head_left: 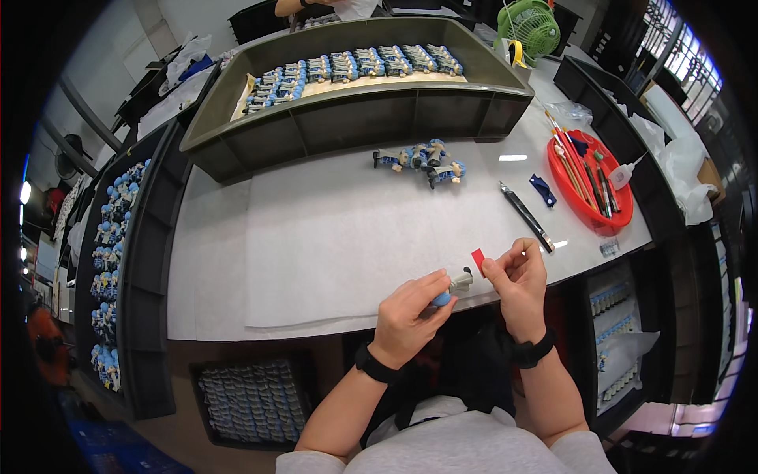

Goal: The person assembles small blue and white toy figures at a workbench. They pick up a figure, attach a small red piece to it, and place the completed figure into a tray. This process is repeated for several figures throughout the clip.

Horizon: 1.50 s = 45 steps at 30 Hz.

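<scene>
Near the front edge of the white table, my left hand (410, 312) is closed around a small figurine (458, 283) with a blue head and pale legs. The figurine lies tilted, its dark feet toward my right hand. A small flat red piece (478, 261) is pinched between the thumb and fingers of my right hand (517, 284), a little apart from the figurine's feet. Several similar blue-and-white figurines (422, 159) lie in a loose group further back on the table.
A large olive bin (355, 114) holding rows of figurines stands at the back. To the right are a black-handled knife (527, 217), a dark blue piece (542, 190) and a red basket (562, 186) of brushes. Black crates (146, 300) of figurines flank the table. A green fan (527, 30) stands behind.
</scene>
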Tool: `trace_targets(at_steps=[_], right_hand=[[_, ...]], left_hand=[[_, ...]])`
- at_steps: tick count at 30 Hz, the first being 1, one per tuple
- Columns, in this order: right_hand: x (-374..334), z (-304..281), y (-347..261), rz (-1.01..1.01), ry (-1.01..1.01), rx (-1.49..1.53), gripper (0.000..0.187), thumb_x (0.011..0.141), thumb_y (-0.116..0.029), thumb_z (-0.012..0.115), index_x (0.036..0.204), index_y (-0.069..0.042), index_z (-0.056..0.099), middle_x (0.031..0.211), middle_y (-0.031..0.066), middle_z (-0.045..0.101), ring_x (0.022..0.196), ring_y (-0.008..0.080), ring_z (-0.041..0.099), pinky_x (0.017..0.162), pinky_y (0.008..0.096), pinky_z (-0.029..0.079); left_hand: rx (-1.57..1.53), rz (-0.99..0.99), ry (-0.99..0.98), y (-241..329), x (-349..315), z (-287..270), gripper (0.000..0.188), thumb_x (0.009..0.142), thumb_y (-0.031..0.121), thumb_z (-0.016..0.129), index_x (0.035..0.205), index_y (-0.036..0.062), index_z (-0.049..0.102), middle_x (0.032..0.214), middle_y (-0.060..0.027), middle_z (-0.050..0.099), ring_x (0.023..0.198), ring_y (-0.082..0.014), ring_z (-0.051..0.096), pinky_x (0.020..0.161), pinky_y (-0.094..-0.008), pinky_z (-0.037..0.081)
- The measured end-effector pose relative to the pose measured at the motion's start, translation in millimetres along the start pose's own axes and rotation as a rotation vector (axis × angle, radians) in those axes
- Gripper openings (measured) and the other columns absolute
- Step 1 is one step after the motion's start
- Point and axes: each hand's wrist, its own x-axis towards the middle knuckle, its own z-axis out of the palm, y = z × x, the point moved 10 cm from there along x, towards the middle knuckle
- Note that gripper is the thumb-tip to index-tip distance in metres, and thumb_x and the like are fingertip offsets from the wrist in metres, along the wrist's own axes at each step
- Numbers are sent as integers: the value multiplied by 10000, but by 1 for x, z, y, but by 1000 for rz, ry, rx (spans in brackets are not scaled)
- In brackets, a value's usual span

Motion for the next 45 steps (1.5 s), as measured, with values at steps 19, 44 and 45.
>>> trace_targets(at_steps=[19,44,45], right_hand=[[-15,16,7,-63,-22,-115,301,784,52,611,869,-66,347,700,-1,455,619,46,444,592,183,390],[-12,20,1,-142,-6,-218,261,790,26,607,831,-43,358,646,0,465,570,27,424,488,177,348],[-18,17,2,-143,-11,-216,260,790,25,608,831,-41,359,650,3,466,571,30,425,489,179,350]], left_hand=[[111,78,-36,11,7,1,254,649,-18,676,884,35,596,910,-113,639,670,-240,589,594,-309,489],[71,-9,-21,4,6,-1,227,649,-8,686,862,30,619,882,-102,652,606,-191,570,535,-266,468],[74,-5,-16,4,6,-1,229,649,-9,686,864,31,618,880,-100,652,606,-191,570,535,-266,468]])
